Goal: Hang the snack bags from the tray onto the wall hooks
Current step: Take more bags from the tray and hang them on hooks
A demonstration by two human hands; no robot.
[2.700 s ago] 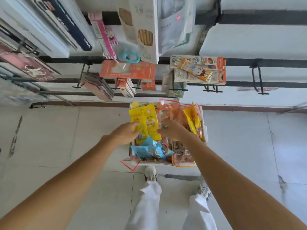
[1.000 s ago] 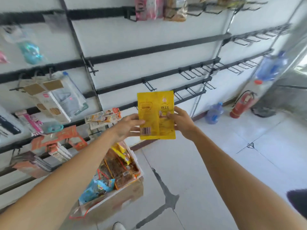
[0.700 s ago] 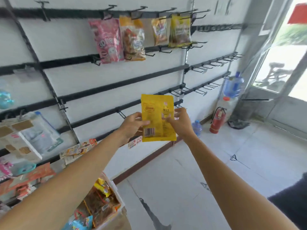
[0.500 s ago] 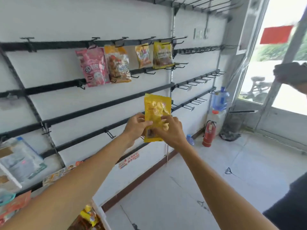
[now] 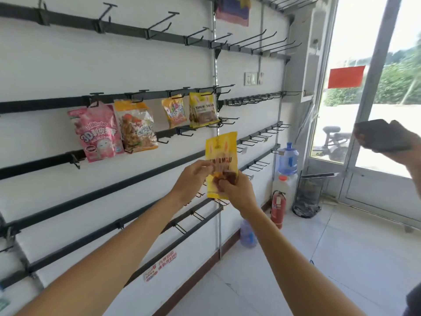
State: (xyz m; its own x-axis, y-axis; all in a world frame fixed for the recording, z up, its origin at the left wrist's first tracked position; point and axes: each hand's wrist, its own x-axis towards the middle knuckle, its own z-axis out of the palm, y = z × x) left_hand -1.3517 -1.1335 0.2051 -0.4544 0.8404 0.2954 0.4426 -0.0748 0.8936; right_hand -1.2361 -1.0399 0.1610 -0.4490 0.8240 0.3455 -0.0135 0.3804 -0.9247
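While both hands are clamped on it, the yellow snack bag [image 5: 221,151] stands upright in the air just in front of the metal upright [image 5: 219,236] that runs down the white wall. Its top edge is free and its printed face is turned toward the camera. The left hand [image 5: 190,182] pinches the bag's left edge about halfway down, coming in from the left of the upright. The right hand [image 5: 238,191] grips the bag's lower part with fingers curled over its front, just right of the upright. The two hands are close together, almost touching across the bag.

Left of the upright, four bags hang from one black rail. A second yellow bag [image 5: 202,109] is nearest the upright. Beyond it hang a small orange bag [image 5: 174,111], a clear bag with an orange top [image 5: 136,126], and, farthest out, a pink bag [image 5: 96,133]. The held bag is below that row and touches none of them.

Right of the upright, bare wall hooks [image 5: 257,139] stick out in several rows. Lower down on that side stand a blue water jug [image 5: 288,159] and a red fire extinguisher [image 5: 278,207]. Far right of the upright is a glass door [image 5: 387,169]. There another person's hand [image 5: 407,144] holds something dark and blurred.
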